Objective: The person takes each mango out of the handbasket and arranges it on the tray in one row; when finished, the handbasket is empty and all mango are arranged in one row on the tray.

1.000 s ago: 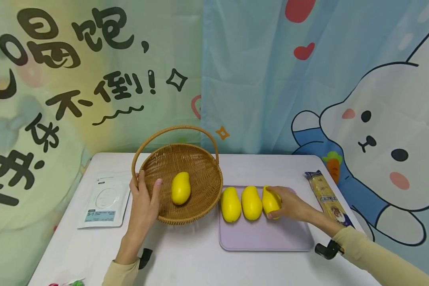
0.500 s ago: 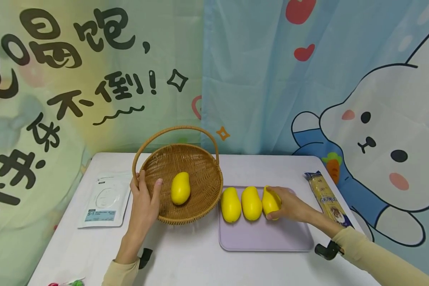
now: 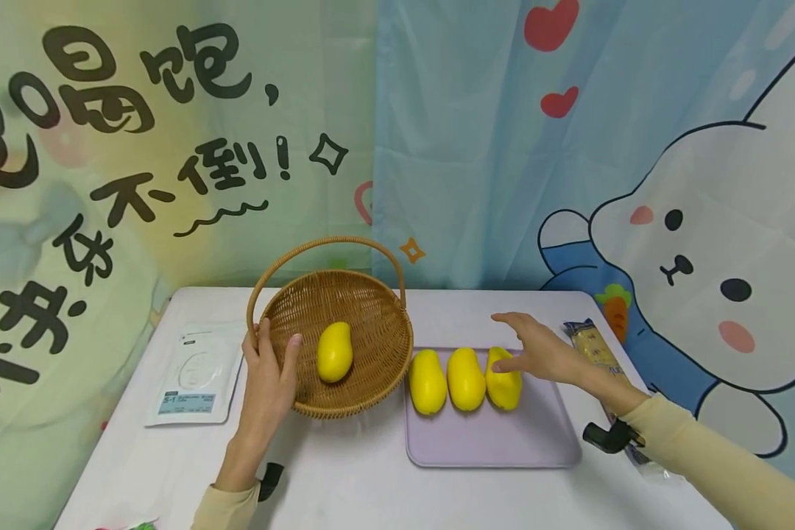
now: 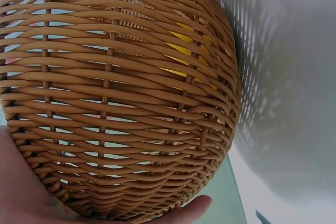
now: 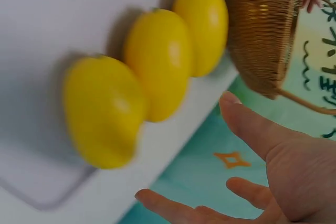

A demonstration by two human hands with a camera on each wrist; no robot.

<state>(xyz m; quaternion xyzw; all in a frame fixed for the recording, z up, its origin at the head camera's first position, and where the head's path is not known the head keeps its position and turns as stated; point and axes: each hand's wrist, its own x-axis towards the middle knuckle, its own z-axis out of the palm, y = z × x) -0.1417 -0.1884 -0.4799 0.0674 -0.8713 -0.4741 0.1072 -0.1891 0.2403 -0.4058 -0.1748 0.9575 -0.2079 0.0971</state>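
Note:
My left hand [image 3: 268, 386] grips the side of a round wicker basket [image 3: 377, 331] near the foot of its arched handle, thumb at the rim. The basket tilts toward me with one yellow mango [image 3: 334, 352] inside. From the left wrist, the basket's woven outside [image 4: 131, 108] fills most of the view. Three more mangoes stand in a row on a lilac tray [image 3: 490, 449]. Over the rightmost mango [image 3: 506, 390] hovers my right hand [image 3: 546, 355], fingers spread and holding nothing. In the right wrist view, a gap separates that hand [image 5: 294, 177] from the nearest mango [image 5: 102, 114].
A white pouch [image 3: 195, 372] lies left of the basket. At the table's right side, a gold and blue packet [image 3: 589, 342] is partly covered by the right forearm. Something small and green [image 3: 144, 525] shows at the bottom left. A printed curtain [image 3: 457, 184] hangs behind the table.
My right hand has let go of the rightmost mango and lifted up and away from it, fingers spreading. That mango stays on the tray. The left hand and basket keep their place.

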